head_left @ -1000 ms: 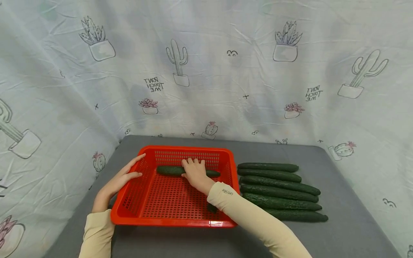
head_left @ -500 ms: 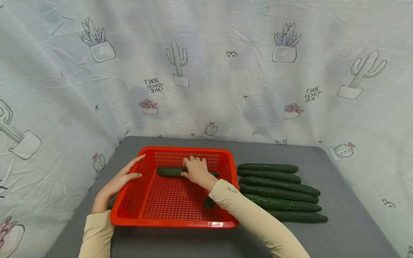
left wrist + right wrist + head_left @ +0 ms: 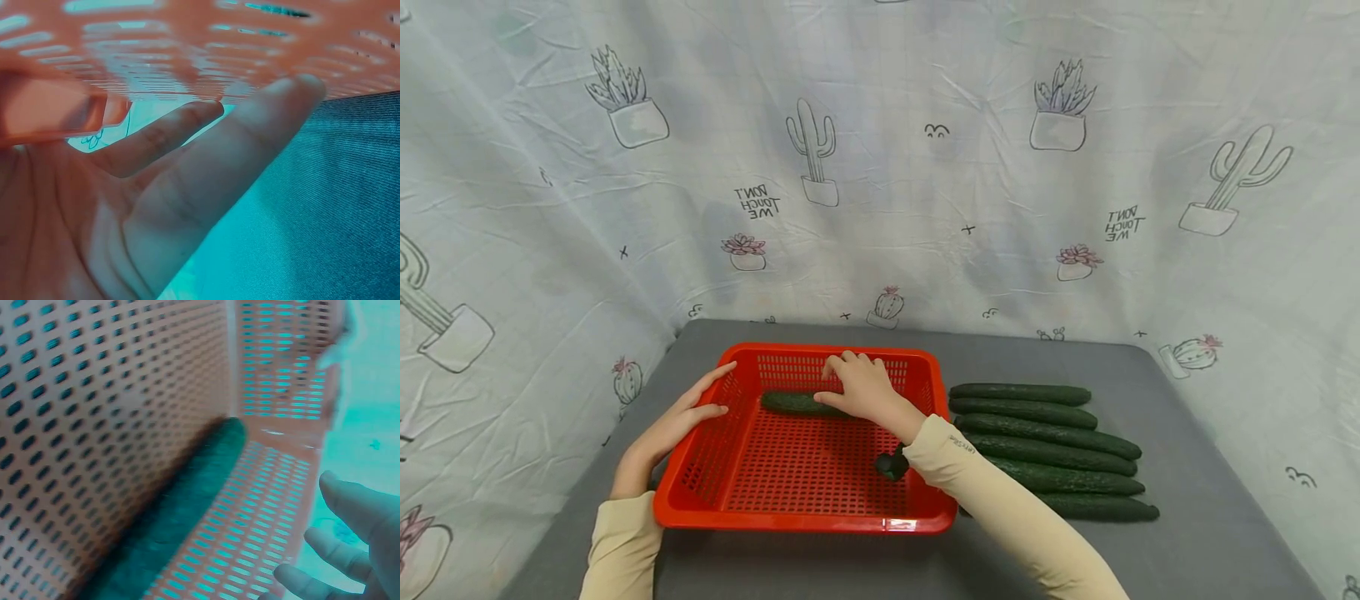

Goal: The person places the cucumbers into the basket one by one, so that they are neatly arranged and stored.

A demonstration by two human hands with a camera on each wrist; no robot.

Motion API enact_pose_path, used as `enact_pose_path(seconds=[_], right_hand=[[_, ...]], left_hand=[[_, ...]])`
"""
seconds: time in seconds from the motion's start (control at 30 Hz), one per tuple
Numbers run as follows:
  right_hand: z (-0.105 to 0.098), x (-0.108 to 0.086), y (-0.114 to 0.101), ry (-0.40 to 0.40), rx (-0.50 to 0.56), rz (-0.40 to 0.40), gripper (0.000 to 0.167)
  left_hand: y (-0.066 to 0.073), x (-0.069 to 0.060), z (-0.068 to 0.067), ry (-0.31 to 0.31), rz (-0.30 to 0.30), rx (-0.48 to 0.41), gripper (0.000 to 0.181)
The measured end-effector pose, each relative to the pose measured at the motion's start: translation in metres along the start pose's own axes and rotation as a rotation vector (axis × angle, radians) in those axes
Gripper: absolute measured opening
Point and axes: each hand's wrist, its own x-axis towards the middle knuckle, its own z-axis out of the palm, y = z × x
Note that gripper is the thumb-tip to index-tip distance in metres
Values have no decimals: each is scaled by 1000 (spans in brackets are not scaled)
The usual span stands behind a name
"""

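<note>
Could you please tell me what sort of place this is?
Probably a makeshift indoor workspace, though I cannot be certain: a cactus-printed cloth hangs behind and beside a grey table, where a red basket and a row of cucumbers lie.

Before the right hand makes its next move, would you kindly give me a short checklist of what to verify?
1. Cucumber in the basket lies lengthwise beside the far wall: ok.
2. Right hand free of that cucumber: ok; its fingers are apart from it in the right wrist view.
3. Right hand clear of the red basket: not ok; it hangs over it.
4. Left hand steadying the basket firmly: cannot tell; it touches the left side, but pressure doesn't show.
5. Row of six cucumbers outside the basket: ok.
</note>
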Motion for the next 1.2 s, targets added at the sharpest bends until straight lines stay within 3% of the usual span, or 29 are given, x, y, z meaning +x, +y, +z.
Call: enact_pose_path(seconds=[0.63,0.97,1.2], right_hand=[[-55,-33,18,121,199,-32,42],[-65,-55,28,172,189,-31,45],[-68,-71,36,163,184,-13,48]], left_hand=[[-3,2,-1,15,25,39,62],[-3,2,-2,7,8,10,62],[-3,2,-1,5,18,18,62]])
